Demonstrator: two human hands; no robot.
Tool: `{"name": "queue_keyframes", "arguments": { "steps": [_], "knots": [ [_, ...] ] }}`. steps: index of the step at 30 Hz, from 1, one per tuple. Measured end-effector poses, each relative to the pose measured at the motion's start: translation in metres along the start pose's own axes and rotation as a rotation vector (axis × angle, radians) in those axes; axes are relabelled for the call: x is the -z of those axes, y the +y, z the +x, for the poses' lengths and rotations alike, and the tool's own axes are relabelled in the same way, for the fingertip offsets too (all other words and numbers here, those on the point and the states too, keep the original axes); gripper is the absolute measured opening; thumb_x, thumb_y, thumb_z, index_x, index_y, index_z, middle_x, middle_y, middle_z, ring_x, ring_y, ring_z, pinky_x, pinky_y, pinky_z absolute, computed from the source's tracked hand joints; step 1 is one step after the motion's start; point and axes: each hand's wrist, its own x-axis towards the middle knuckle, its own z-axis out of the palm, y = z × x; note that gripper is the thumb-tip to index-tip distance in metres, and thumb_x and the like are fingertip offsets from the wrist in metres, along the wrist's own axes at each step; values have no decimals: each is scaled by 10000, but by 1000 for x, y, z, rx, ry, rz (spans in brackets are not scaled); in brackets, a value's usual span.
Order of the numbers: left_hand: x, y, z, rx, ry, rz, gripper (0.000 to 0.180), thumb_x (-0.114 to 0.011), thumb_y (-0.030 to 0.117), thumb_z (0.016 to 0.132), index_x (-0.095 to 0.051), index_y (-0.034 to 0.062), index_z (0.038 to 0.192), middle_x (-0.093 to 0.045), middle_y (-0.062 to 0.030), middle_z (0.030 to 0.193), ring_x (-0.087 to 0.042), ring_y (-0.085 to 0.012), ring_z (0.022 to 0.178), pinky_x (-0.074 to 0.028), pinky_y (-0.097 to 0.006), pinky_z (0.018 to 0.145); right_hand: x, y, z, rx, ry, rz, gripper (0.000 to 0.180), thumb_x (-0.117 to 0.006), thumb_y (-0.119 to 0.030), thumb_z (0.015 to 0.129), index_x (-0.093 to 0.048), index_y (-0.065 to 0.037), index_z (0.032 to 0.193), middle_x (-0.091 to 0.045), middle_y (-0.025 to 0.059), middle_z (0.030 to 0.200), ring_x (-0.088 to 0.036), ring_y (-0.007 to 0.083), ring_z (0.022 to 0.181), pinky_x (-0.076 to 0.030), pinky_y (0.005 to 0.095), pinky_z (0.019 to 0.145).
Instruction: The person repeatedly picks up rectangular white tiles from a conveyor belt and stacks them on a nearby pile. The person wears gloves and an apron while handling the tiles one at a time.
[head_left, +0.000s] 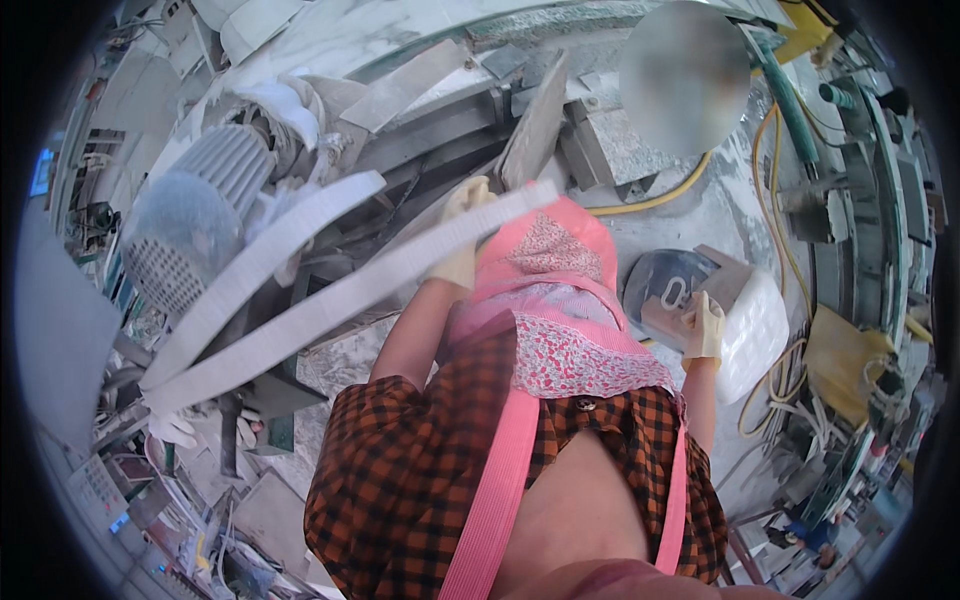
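A long, narrow white strip (345,302) slants across the front of me, slightly blurred. At the far left it meets a second, curved white strip (265,270). My left hand (462,200), in a cream glove, is behind the first strip near its right end, its fingers curled at the upper edge and its palm hidden. To the right, my right hand (705,322), also gloved, is closed in front of a white ribbed plastic container (757,335) with a slotted handle. Anything inside these fingers is hidden.
A dusty ribbed motor (190,215) stands at left. Grey slabs (535,120) lean over metal framing ahead. A yellow hose (655,203) crosses the dusty floor at right, near a yellowish sack (845,365). White gloves (173,428) lie at lower left. A blurred disc hides the upper right.
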Motion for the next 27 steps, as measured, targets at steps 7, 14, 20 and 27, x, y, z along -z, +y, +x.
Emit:
{"name": "queue_keyframes", "arguments": {
  "steps": [7,14,20,27],
  "knots": [
    [-4,-9,15,-291,81,201,325,-601,208,982,-634,-1,1229,-695,-126,1086,-667,-205,1033,-495,-321,922,-78,-158,93,176,-48,-284,411,-540,-333,1015,-629,14,1216,-554,14,734,-486,92,644,-396,255,573],
    [51,19,-150,305,1095,53,408,-520,294,993,-643,-46,1181,-690,-179,1069,-684,-245,948,-537,-349,835,-264,-362,235,830,-392,-229,369,-549,-242,1019,-615,-51,1328,-678,67,958,-606,100,789,-486,261,728],
    [-35,176,-162,275,1727,106,516,-437,360,1014,-635,-94,1159,-688,-226,1068,-697,-275,886,-569,-371,790,-395,-421,291,1244,-367,-402,403,-599,-226,972,-604,-65,1342,-647,120,1303,-637,250,1108,-483,348,948],
    [-21,218,154,-127,736,694,424,-525,84,947,-557,-51,1348,-541,-240,1411,-446,-410,1370,-301,-461,1165,-399,-444,365,1492,-256,-609,458,-564,-167,966,-525,-60,1410,-545,149,1425,-448,332,1373,-312,423,1156]
  ]
}}
